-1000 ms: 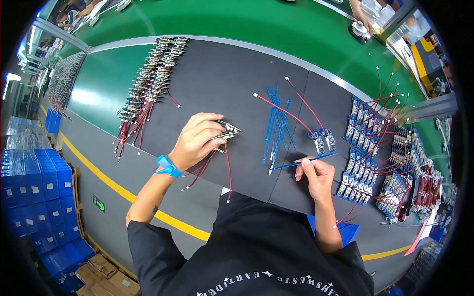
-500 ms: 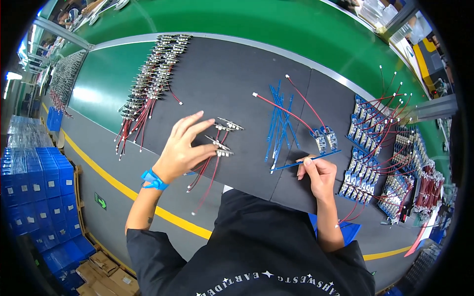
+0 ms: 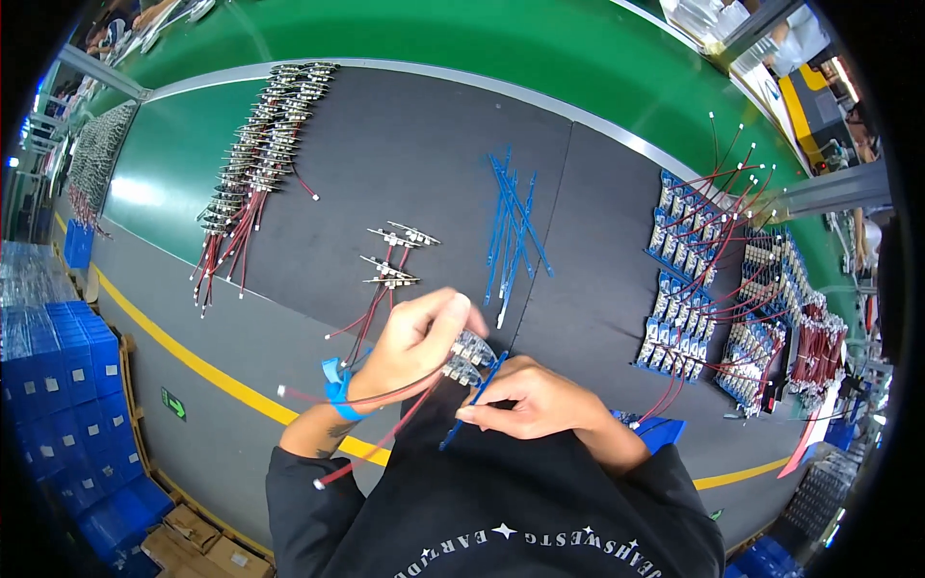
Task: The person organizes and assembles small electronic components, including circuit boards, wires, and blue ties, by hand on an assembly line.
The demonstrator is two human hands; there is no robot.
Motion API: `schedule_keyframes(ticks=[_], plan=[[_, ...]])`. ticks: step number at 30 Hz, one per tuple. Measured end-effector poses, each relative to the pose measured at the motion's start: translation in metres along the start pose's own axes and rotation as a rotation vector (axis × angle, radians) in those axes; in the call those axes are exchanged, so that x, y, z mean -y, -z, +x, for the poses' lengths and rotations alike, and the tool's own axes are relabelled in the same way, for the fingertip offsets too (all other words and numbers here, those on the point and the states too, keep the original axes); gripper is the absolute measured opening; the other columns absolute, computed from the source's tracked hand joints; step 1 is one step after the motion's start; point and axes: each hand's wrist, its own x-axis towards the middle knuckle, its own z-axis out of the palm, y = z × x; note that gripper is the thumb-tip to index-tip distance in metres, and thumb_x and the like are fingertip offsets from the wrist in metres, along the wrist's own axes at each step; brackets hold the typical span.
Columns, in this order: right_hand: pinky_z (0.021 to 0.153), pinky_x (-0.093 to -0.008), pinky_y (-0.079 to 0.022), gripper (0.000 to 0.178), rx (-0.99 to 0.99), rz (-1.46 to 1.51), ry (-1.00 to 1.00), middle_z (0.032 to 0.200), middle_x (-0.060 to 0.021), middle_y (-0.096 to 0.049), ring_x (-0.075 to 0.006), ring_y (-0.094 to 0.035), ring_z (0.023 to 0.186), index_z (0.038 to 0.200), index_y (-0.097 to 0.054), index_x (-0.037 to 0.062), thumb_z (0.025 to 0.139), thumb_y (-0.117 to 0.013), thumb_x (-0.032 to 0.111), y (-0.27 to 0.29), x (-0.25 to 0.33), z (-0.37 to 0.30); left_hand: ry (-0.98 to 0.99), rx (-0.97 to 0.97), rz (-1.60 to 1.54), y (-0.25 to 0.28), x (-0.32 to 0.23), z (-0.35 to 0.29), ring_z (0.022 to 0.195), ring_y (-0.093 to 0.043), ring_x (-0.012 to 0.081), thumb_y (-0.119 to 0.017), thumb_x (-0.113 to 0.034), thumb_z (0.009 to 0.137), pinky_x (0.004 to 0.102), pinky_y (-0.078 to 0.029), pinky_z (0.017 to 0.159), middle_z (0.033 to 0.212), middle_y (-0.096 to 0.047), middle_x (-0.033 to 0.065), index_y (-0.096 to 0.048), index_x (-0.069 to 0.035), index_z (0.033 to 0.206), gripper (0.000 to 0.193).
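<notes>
In front of my chest my two hands meet at a pair of small circuit boards (image 3: 462, 370) with silvery parts. My left hand (image 3: 420, 337) is closed around the boards, its fingertips partly hidden and blurred. Red wires (image 3: 403, 392) with white plugs trail from them across my left wrist. Between thumb and fingers my right hand (image 3: 532, 403) pinches a thin blue strip (image 3: 449, 435), which runs along the boards' edge. Whether strip and boards are still joined I cannot tell. Beyond my left hand, several wired boards (image 3: 393, 273) lie on the dark mat.
Loose blue strips (image 3: 511, 231) lie in a crossed pile mid-mat. A long stack of wired boards (image 3: 255, 159) stands at the left. Blue-edged board panels (image 3: 679, 323) with upright red wires fill the right side. Blue bins (image 3: 72, 385) stand on the floor at left.
My right hand has brought the strip and the two boards left and nearer to my body. My left hand has left the boards on the mat and closed on the pair.
</notes>
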Motion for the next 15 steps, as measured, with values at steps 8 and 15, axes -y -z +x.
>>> schedule_keyframes(ticks=[8,15], plan=[[0.05,-0.033,-0.039,0.023,-0.107,0.025,-0.062,0.061,-0.0116,-0.058,-0.0202,-0.053,0.051,0.077,-0.061,-0.0034,0.091,-0.065,0.014,0.005,0.002,0.005,-0.179,-0.195,0.262,-0.009,0.014,-0.009,0.043,-0.04,0.0044,-0.059,-0.015,0.095,0.0282,-0.031,0.04,0.047,-0.047,0.0032,-0.053,0.001,0.061,0.038],[0.049,-0.032,-0.042,0.028,-0.062,0.103,-0.116,0.062,-0.0077,-0.063,-0.0157,-0.058,0.052,0.076,-0.063,-0.003,0.093,-0.063,0.018,0.005,0.003,0.004,-0.198,-0.292,0.254,-0.014,0.019,-0.01,0.045,-0.034,0.0041,-0.058,-0.016,0.096,0.029,-0.027,0.04,0.046,-0.039,0.0016,-0.048,0.001,0.059,0.042]])
